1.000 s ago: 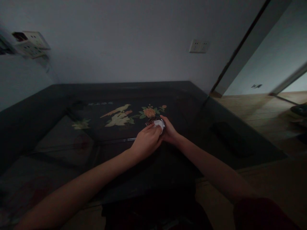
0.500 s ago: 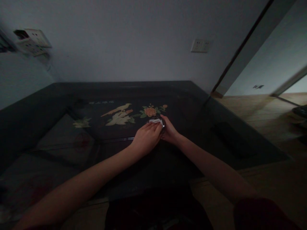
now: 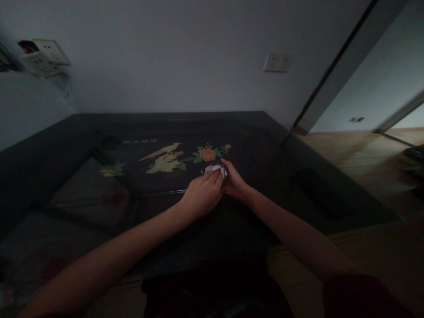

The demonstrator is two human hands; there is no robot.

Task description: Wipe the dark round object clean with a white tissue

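Observation:
Both hands meet over a dark table (image 3: pixel 82 145) with a painted bird and flower panel (image 3: pixel 172 159). My left hand (image 3: pixel 201 196) is closed, pressing a small white wad of tissue or cloth (image 3: pixel 212 168) into a small round shiny dish (image 3: pixel 222 170). My right hand (image 3: pixel 234 181) is wrapped round the dish's right side, holding it on the tabletop. Most of the dish is hidden by the fingers, and the dim light blurs its details.
A dark flat rectangular object (image 3: pixel 319 191) lies on the table's right part. A wall socket (image 3: pixel 277 62) sits on the back wall, more sockets (image 3: pixel 43 55) at the left. A doorway and wooden floor (image 3: pixel 364 150) open to the right.
The white wad has shifted slightly under my left fingers, from the dish's right side toward its left. Both hands stay in place on the dish.

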